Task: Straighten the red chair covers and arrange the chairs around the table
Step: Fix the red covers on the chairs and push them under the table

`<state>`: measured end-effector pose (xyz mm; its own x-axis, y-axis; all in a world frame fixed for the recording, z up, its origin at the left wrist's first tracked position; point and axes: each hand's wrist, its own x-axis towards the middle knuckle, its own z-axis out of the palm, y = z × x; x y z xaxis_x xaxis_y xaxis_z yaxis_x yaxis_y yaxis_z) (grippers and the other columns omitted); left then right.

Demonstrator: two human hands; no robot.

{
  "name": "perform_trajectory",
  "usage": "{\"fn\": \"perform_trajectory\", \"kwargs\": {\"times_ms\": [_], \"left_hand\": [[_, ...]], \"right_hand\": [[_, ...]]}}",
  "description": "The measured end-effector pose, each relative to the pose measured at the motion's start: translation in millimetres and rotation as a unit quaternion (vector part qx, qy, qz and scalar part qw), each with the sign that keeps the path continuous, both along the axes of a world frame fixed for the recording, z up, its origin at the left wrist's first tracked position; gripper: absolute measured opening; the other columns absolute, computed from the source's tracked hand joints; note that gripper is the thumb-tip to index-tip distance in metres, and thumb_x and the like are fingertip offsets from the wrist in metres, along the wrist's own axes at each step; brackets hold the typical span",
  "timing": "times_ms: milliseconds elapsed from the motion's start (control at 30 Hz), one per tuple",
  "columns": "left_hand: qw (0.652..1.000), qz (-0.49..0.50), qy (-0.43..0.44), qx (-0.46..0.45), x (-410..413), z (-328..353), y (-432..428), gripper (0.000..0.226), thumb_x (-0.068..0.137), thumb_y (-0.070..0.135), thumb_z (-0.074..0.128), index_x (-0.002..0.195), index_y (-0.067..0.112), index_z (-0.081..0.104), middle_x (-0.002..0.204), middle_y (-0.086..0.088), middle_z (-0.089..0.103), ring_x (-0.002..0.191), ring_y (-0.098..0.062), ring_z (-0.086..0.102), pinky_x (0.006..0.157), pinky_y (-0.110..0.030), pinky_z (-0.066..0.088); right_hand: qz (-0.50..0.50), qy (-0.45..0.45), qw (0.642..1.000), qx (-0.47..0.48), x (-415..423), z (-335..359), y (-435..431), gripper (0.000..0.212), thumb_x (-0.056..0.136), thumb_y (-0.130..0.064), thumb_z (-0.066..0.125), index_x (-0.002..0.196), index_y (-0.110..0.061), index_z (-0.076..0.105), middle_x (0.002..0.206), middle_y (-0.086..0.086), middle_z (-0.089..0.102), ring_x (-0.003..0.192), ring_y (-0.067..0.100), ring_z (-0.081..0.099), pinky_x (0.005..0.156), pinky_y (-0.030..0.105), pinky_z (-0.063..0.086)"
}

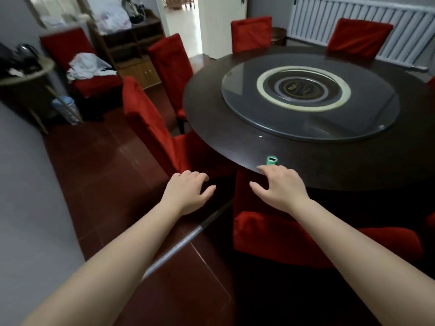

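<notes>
Reach phase: left grip [188,191] and right grip [280,187] hover empty, fingers loosely spread, over nearest red fabric-covered chair [270,234], tucked under near edge of round dark wooden desk [235,142]. Next, likely: take hold of cover top, tug wrinkles flat, square chair up.

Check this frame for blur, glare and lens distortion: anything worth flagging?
Head view: wide-angle distortion bows the radiator; the head view is mildly soft overall, most on the left side; pale reflections wash the glass turntable; deep shadow under the table swallows the near chair base; left hand and right hand are clear enough.
</notes>
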<state>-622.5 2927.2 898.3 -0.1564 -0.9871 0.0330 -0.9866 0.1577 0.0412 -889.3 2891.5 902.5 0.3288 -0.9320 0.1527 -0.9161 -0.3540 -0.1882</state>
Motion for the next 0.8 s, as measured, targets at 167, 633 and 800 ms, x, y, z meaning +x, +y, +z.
{"fn": "perform_trajectory", "kwargs": {"times_ms": [167,633,800], "left_hand": [[0.999,0.0,-0.027,-0.026,112,30,-14,0.052,0.096,0.062,0.036,0.13,0.027,0.055,0.128,0.007,0.062,0.121,-0.017,0.053,0.1,-0.038,0.039],[0.997,0.051,-0.052,-0.003,350,68,-145,0.056,0.097,0.06,0.037,0.142,0.026,0.044,0.135,0.004,0.059,0.128,-0.017,0.048,0.105,-0.039,0.037],[0.997,0.061,-0.041,-0.026,392,77,-224,0.056,0.097,0.06,0.038,0.141,0.026,0.045,0.133,0.004,0.06,0.125,-0.017,0.05,0.102,-0.037,0.038]], "right_hand": [[0.055,-0.04,0.997,-0.02,135,24,-28,0.07,0.086,-0.063,0.051,0.142,-0.02,0.049,0.14,-0.001,0.055,0.129,0.019,0.05,0.101,0.037,0.039],[0.13,-0.03,0.991,-0.01,365,62,-182,0.081,0.086,-0.068,0.049,0.149,-0.019,0.038,0.151,-0.003,0.044,0.136,0.016,0.042,0.108,0.038,0.035],[0.133,-0.01,0.991,0.01,414,73,-276,0.084,0.086,-0.071,0.046,0.15,-0.018,0.035,0.152,0.0,0.042,0.137,0.019,0.042,0.109,0.041,0.035]]}}
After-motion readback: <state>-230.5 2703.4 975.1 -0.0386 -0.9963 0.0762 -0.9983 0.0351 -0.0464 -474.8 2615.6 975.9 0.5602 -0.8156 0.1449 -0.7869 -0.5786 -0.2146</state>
